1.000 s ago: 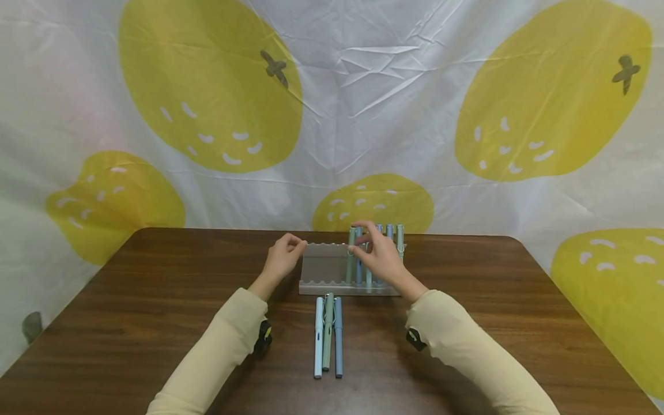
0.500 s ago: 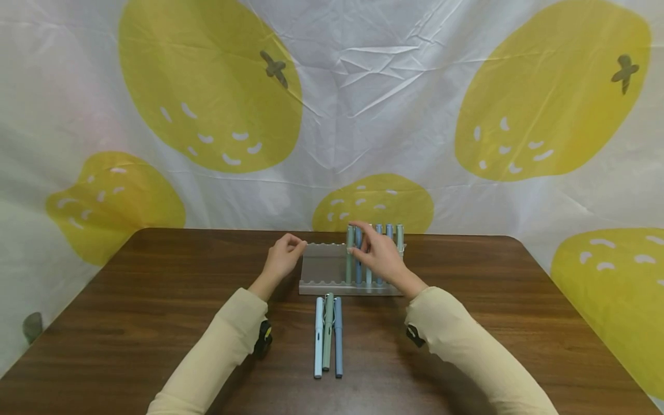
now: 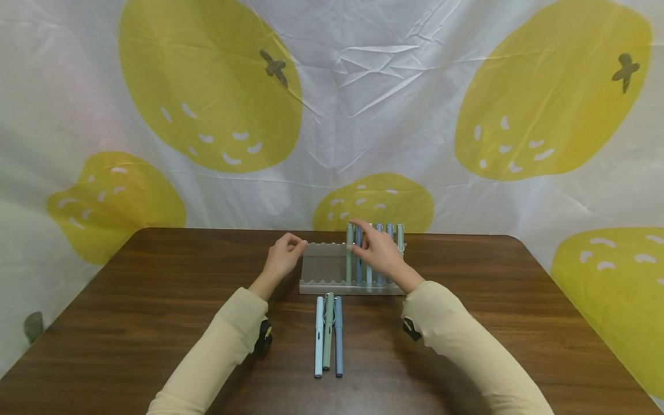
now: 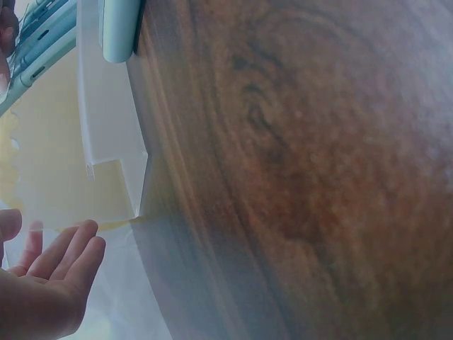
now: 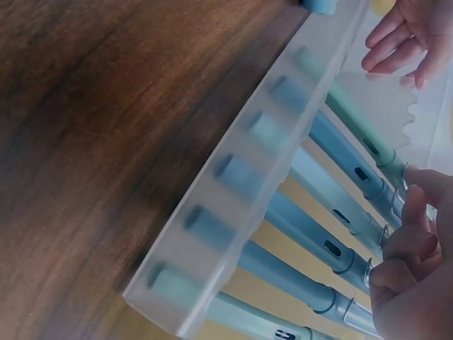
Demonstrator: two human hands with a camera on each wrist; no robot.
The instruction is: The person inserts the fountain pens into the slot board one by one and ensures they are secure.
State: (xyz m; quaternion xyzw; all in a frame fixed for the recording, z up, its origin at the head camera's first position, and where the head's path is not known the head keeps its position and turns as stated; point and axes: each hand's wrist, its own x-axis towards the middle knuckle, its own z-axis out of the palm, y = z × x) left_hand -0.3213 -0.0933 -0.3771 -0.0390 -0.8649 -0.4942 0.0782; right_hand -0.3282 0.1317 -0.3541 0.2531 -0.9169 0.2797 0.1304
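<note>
A clear, scallop-edged pen rack [image 3: 324, 268] stands near the back of the table. My right hand [image 3: 381, 251] holds a green capped pen [image 3: 350, 265] by its upper end, thumb at the side and index finger at the top. This pen stands in a slot, the leftmost of several upright pens in the rack. In the right wrist view, its lower end rests behind the rack's frosted front lip [image 5: 244, 152]. My left hand [image 3: 282, 256] pinches the rack's upper left corner between thumb and index finger; its other fingers [image 4: 81, 258] extend beside the rack.
In front of the rack, a light blue pen [image 3: 319, 340], a green pen [image 3: 328, 334] and a darker blue pen [image 3: 339, 340] lie side by side on the brown wooden table [image 3: 207, 259]. A lemon-print cloth [image 3: 363, 132] hangs behind the table.
The green pen's top has shifted slightly left and it now stands straighter in its slot. My right hand has moved a little with it; my left hand stays at the rack's corner.
</note>
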